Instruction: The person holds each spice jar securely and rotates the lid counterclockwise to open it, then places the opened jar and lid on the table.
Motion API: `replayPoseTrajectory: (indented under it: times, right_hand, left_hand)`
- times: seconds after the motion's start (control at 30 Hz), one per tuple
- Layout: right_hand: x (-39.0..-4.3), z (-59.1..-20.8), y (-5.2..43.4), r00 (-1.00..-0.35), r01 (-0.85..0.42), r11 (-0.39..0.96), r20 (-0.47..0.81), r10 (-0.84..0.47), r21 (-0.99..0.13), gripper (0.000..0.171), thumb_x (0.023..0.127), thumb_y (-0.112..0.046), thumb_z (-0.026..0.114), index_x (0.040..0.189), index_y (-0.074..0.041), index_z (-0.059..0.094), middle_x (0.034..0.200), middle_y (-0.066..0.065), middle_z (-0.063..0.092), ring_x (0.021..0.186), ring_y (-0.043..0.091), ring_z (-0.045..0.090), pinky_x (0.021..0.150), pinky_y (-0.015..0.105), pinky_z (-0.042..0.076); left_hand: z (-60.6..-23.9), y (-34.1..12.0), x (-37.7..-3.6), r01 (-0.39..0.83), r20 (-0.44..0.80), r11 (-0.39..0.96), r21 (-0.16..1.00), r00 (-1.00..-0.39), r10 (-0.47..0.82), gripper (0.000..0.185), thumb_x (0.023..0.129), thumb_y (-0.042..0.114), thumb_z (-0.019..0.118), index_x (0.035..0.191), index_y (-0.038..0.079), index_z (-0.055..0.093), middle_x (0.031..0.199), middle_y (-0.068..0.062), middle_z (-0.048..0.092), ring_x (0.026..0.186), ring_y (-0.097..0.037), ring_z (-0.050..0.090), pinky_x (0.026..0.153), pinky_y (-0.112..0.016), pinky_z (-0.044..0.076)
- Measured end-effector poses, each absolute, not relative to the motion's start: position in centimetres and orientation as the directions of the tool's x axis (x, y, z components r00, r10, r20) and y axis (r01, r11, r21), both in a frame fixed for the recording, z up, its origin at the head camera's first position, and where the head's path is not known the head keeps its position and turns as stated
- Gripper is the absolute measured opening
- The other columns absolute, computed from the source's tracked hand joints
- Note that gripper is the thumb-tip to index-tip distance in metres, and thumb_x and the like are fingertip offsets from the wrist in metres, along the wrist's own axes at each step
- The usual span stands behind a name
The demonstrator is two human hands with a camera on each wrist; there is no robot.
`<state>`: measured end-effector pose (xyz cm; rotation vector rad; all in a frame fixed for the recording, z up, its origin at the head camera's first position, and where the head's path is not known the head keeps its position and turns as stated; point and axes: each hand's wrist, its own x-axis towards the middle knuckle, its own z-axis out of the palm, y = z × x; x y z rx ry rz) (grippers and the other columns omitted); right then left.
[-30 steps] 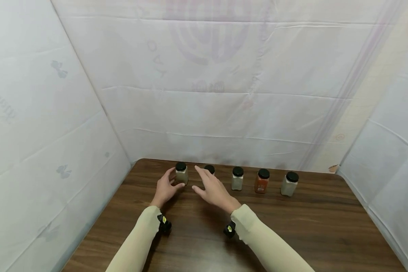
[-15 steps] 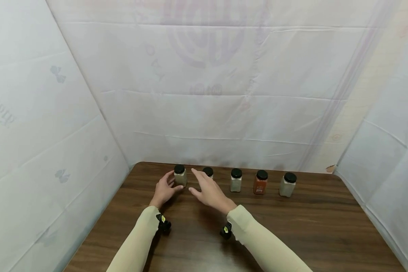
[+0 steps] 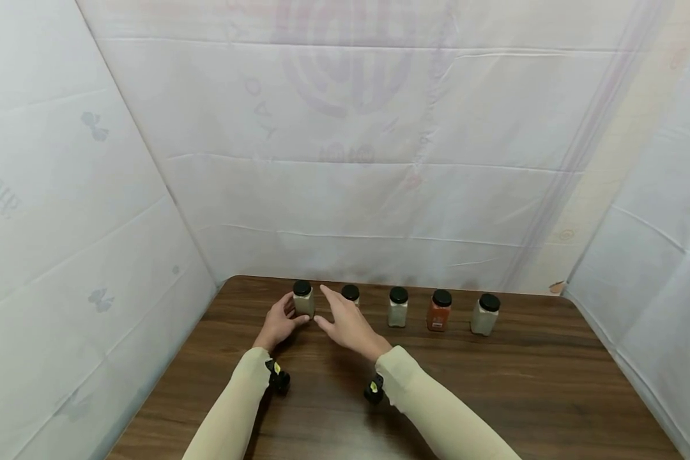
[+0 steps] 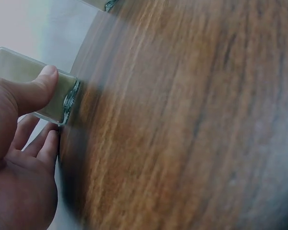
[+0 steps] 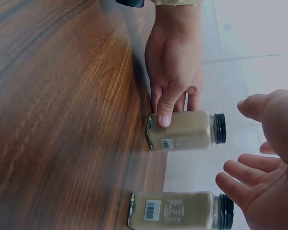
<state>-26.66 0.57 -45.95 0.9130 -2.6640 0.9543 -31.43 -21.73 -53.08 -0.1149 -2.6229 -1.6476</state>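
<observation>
On the dark brown wood-grain table (image 3: 494, 383), near its far edge, five clear square-sided spice jars with black screw lids stand upright in a row in front of a white plastic sheet backdrop (image 3: 345, 160). The person's left hand (image 3: 277, 323) grips the leftmost clear jar of pale tan powder (image 3: 303, 300) low on its body: in the left wrist view the thumb (image 4: 36, 88) presses against the jar's front face just above its base, and in the right wrist view the other fingers (image 5: 189, 98) curl round the far side, so the jar is pinched between thumb and fingers while its base rests on the table. The right hand (image 3: 347, 324) hovers just to the right of that jar, with the fingers spread and loosely extended, holding nothing; its fingertips point toward the gap between the gripped jar and the second jar of greyish-tan powder (image 3: 351, 294), which the hand partly hides in the head view. The right wrist view shows this second jar (image 5: 180, 210) standing free with a barcode label on its side, just beside the gripped one and apart from it. Further right along the row stand a third jar of pale powder (image 3: 398, 307), a jar of orange-red powder (image 3: 439, 310) and a last jar of pale grey powder (image 3: 485, 314), evenly spaced and untouched. Both forearms wear cream sleeves (image 3: 431, 409), each with a small black camera unit at the wrist.
</observation>
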Motion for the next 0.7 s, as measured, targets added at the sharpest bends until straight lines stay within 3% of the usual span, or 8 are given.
replayPoseTrajectory:
  times: [0.7]
  right_hand:
    - [-29.3, -46.2, -3.5, -0.895, -0.444, 0.628, 0.288, -0.340, -0.639, 0.065, 0.102, -0.030, 0.067, 0.156, -0.005, 0.040, 0.154, 0.017, 0.047, 0.137, 0.033, 0.051, 0.106, 0.047, 0.051]
  left_hand:
    - [-53.4, -21.7, -32.0, 0.103, 0.093, 0.483, 0.870, -0.995, 0.045, 0.064, 0.095, 0.007, 0.074, 0.152, 0.002, 0.045, 0.148, -0.022, 0.054, 0.138, -0.039, 0.050, 0.113, -0.053, 0.043]
